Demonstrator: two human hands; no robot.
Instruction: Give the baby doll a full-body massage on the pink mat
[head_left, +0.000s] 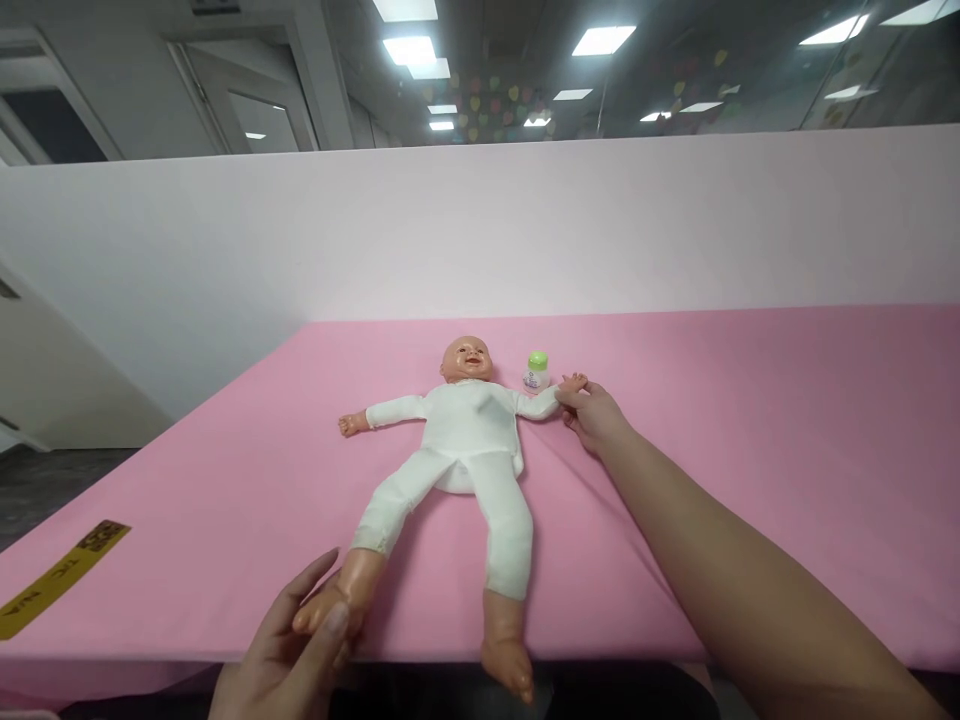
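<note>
A baby doll (474,430) in a white cloth suit lies on its back on the pink-covered table, head toward the white wall and feet at the near edge. My left hand (292,640) is closed around the doll's foot at the lower left, thumb on top. With its fingers pinched, my right hand (592,415) grips the doll's wrist on the right side. Just beyond that arm stands a small clear jar (536,374) with a green lid, upright. The doll's other arm and leg lie stretched out, untouched.
A yellow label strip (64,580) with a printed code lies at the left on the pink table cover (750,450). A low white wall (600,225) borders the far side, with glass above it. My lap shows below the near edge.
</note>
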